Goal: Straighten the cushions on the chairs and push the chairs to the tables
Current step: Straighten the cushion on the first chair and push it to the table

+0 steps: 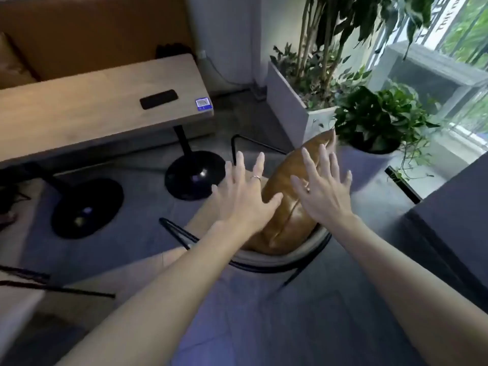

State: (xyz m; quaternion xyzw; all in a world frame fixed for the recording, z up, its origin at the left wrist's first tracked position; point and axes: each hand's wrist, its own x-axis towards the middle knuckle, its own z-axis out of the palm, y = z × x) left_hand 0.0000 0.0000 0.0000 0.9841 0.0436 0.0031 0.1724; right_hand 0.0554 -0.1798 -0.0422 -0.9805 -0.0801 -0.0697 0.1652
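Two round black bases sit on the grey tiled floor, which fills most of the view. Next in bulk comes the long pale wood tabletop, matte and lightly grained, lying toward ten o'clock from the hands on slim black posts rising from those glossy disc bases. At one o'clock stands a tall white rectangular planter of thin canes and leaves, with a rounded grey pot of broad green leaves just beside it. The chair sits at the centre, well apart from the tabletop: a curved beige shell (smooth, rimmed in thin black rod) on black hairpin legs. On its seat stands the cushion, tan leather with a soft sheen, plump and creased, a seam running along its edge; it leans on edge, its far corner pointing to one o'clock toward the leafy pot. The left hand is flat with fingers spread, over the cushion's left side, a thin ring on one finger. The right hand is likewise splayed and gripping nothing, over the cushion's upper face, also ringed; whether either palm touches the leather I cannot tell. On the tabletop lie a flat black oblong phone and, nearer the corner at three o'clock from it, a small blue-and-white square sticker.
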